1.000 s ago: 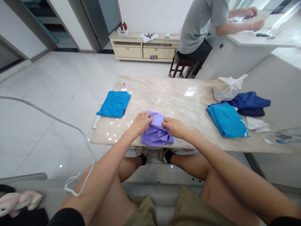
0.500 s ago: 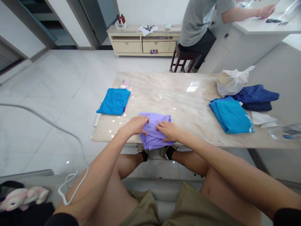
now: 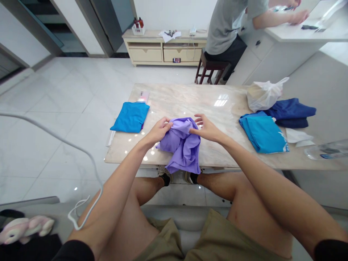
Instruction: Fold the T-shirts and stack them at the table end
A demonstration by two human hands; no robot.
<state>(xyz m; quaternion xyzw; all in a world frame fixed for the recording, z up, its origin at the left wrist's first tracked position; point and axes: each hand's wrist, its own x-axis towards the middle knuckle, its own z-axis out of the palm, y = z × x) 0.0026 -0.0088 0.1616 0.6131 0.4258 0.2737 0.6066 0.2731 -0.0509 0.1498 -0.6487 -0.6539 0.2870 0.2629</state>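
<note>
A purple cloth garment [image 3: 181, 143] lies bunched at the table's near edge, part of it lifted and its lower end hanging at the rim. My left hand [image 3: 160, 128] pinches its upper left edge between thumb and fingers. At the upper right of the cloth is my right hand [image 3: 205, 127], fingers spread apart, the thumb touching the fabric. To the left lies a folded blue garment [image 3: 131, 116], with a bit of purple showing under its right edge.
On the table's [image 3: 214, 148] right are a folded light-blue garment [image 3: 266, 134], dark blue cloth [image 3: 293, 110], a white plastic bag [image 3: 263, 95], tissues [image 3: 299, 137] and a clear bottle [image 3: 327, 150]. Another person [image 3: 228, 29] sits on a stool at a counter. A white cable [image 3: 65, 145] crosses the left.
The purple garment has gone from a flat folded bundle to a loose, partly raised bunch. Both hands have moved up and away from me, and the right hand's fingers have spread.
</note>
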